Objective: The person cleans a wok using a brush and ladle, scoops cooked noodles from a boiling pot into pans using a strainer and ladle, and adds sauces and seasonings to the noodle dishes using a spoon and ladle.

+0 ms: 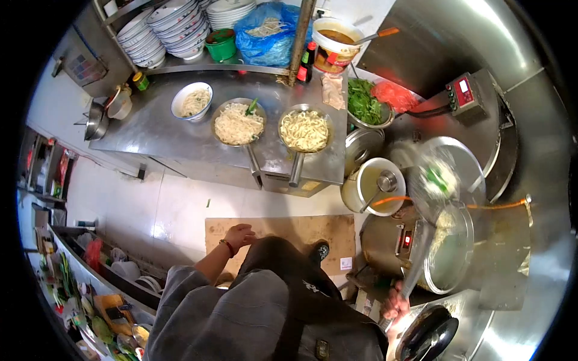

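Note:
My right hand (pixel 395 304) is closed round the long handle of a strainer (pixel 438 179), whose blurred basket holds pale noodles and green leaves above the large pots at the right. Below the basket stands an open pot (pixel 450 253) with cloudy liquid. My left hand (pixel 239 236) hangs over the cardboard mat, fingers loosely apart, holding nothing. On the steel counter (pixel 150 135) are a bowl of noodles (pixel 194 102), a long-handled strainer of pale noodles (pixel 239 124) with a green sprig, and another strainer of thicker yellowish noodles (pixel 304 130).
Stacked bowls (pixel 174 27), a blue bag (pixel 265 36), a sauce bucket (pixel 335 45) and a dark bottle (pixel 307 62) line the counter's back. Right of it are leafy greens (pixel 365 102), a pot with a ladle (pixel 374 185) and a black wok (pixel 427 334). Shelves stand lower left.

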`<act>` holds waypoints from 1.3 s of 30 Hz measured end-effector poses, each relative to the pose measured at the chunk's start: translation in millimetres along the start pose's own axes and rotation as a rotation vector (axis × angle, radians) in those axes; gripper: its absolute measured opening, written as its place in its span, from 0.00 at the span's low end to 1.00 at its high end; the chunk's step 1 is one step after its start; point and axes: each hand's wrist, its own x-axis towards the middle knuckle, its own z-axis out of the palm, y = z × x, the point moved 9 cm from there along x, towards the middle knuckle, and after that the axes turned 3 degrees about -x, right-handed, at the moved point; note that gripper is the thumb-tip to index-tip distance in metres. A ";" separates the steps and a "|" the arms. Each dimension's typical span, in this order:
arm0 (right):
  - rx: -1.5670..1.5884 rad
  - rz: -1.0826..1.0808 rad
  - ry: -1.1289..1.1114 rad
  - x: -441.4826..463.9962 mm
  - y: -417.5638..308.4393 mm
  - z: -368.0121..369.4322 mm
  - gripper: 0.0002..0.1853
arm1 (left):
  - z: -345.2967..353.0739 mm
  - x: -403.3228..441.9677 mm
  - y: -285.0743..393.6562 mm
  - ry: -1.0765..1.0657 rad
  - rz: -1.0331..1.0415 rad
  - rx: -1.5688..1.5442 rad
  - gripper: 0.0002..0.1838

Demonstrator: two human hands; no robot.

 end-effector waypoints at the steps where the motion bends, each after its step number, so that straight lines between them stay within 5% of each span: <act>1: -0.031 0.064 0.031 13.1 11.7 5.3 0.19 | -0.3 -1.0 7.1 0.009 0.033 0.004 0.19; 8: -0.461 0.284 0.154 104.0 82.6 57.1 0.09 | -43.2 -31.2 25.2 -0.022 0.221 -0.129 0.21; 16: -0.431 0.349 0.119 138.1 107.3 78.9 0.08 | -165.8 -63.4 -60.9 0.322 0.181 -0.349 0.20; 31: -0.082 0.295 -0.101 125.3 75.4 124.6 0.10 | -142.0 -59.4 -22.3 0.258 0.253 -0.372 0.19; 39: -0.333 0.477 -0.230 122.8 101.2 178.9 0.14 | -138.5 -60.0 -32.1 0.296 0.212 -0.374 0.17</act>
